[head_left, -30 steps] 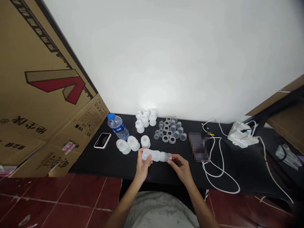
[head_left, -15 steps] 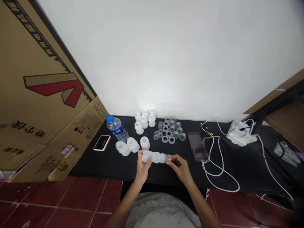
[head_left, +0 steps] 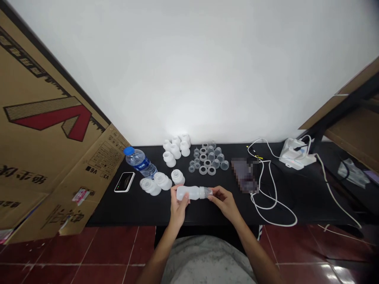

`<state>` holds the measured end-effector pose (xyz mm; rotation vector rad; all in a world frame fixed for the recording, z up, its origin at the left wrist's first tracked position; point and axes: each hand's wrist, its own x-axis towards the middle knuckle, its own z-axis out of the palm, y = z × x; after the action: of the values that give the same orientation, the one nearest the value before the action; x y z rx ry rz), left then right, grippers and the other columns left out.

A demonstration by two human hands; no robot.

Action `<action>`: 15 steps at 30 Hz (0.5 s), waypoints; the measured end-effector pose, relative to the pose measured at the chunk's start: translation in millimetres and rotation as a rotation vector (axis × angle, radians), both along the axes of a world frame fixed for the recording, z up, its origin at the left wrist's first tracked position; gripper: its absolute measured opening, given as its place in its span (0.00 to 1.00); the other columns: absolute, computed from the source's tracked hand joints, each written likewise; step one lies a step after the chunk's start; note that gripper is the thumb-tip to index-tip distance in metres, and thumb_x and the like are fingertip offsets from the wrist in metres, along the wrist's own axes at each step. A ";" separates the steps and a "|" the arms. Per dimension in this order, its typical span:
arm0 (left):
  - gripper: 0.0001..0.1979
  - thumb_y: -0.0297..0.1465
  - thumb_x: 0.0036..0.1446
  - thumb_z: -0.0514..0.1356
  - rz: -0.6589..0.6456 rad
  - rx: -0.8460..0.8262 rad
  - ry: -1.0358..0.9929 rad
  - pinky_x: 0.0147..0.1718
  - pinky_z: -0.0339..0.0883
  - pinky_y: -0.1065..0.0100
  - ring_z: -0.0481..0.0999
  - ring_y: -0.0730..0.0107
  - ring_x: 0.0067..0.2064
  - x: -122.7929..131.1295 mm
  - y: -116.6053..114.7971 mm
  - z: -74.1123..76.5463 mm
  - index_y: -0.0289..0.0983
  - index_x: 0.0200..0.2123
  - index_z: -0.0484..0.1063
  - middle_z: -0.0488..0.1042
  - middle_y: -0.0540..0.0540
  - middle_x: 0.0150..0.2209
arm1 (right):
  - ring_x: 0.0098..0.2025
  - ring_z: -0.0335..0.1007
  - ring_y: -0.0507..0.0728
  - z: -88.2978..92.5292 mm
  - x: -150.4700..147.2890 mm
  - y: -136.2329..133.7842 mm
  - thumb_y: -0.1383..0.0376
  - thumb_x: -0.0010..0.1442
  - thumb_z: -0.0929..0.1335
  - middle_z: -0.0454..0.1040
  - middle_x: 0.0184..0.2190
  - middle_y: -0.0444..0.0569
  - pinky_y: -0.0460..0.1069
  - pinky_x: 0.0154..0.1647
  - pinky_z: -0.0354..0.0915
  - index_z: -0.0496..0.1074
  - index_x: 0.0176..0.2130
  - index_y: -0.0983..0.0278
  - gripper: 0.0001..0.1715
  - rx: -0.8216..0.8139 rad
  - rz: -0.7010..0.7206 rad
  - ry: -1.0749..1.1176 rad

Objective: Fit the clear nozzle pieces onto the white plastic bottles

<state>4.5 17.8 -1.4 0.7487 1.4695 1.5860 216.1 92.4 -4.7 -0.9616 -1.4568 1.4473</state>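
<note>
I hold a small translucent white bottle sideways over the front of the black table. My left hand is wrapped round its base end. My right hand pinches the cap end on the right. Behind the bottle lie several white bottle bodies, and further back stand more white bottles. A cluster of clear caps and rings sits to their right.
A water bottle with a blue cap lies left of the white parts, next to a phone. A large cardboard box leans at the left. White cables and a white charger lie at the right.
Both hands keep their hold on the bottle. The view has tilted so the table and hands sit slightly higher and further left in the picture.
</note>
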 end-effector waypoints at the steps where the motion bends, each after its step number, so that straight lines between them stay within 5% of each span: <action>1: 0.26 0.50 0.63 0.68 -0.018 0.010 0.047 0.35 0.74 0.67 0.78 0.69 0.34 0.4 -1.4 0.6 0.43 0.56 0.67 0.76 0.48 0.41 | 0.34 0.77 0.57 0.7 0.7 1.1 0.50 0.59 0.80 0.82 0.34 0.47 0.51 0.38 0.73 0.82 0.42 0.61 0.20 -0.015 -0.006 0.023; 8: 0.17 0.39 0.62 0.71 -0.369 0.089 0.575 0.48 0.72 0.58 0.80 0.55 0.45 11.2 -4.5 14.3 0.43 0.51 0.78 0.81 0.43 0.46 | 0.32 0.71 0.56 5.0 7.3 5.4 0.49 0.65 0.77 0.78 0.34 0.47 0.50 0.34 0.70 0.81 0.55 0.59 0.25 -0.096 -0.100 0.201; 15: 0.17 0.38 0.58 0.74 -0.141 0.140 0.779 0.52 0.69 0.49 0.79 0.45 0.51 13.2 -4.6 11.5 0.47 0.51 0.83 0.82 0.40 0.48 | 0.36 0.75 0.60 -2.6 12.0 3.0 0.45 0.67 0.74 0.83 0.35 0.49 0.54 0.42 0.71 0.81 0.57 0.58 0.27 -0.073 0.133 0.170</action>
<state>17.7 13.2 10.1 1.6419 1.7820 1.3529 228.1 95.4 -7.3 -0.7762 -1.3720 1.6468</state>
